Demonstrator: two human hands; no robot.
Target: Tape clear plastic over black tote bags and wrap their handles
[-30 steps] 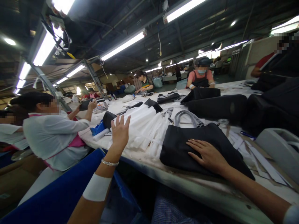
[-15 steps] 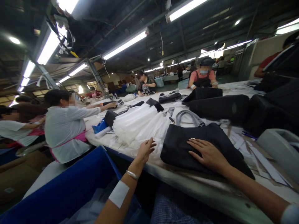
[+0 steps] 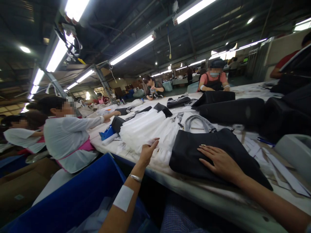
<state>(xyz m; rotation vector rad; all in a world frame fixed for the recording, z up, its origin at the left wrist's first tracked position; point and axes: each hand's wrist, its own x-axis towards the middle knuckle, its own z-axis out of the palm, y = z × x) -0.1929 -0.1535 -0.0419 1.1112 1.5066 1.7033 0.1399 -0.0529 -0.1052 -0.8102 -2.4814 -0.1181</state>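
A black bag (image 3: 189, 149) lies flat near the table's front edge, its wrapped handles (image 3: 199, 121) pointing away from me. My right hand (image 3: 218, 161) rests on top of the bag with its fingers spread, beside a small gold-coloured piece. Left of the bag, a heap of white wrapping sheets (image 3: 143, 129) covers part of the table. At the near edge of this heap is my left hand (image 3: 148, 151), thumb and fingers apart, with nothing clearly held in it. Whether it touches the sheets is hard to tell.
A deep blue bin (image 3: 80, 191) stands below the table edge at left. More black bags (image 3: 230, 111) lie behind and right. A grey dispenser (image 3: 293, 152) and paper strips (image 3: 279, 168) are at right. Several people work around the white table (image 3: 184, 187).
My left hand has shifted slightly left and up by the white sheets, its thumb and fingers now pointing more to the right. The person at left has drawn an arm back somewhat.
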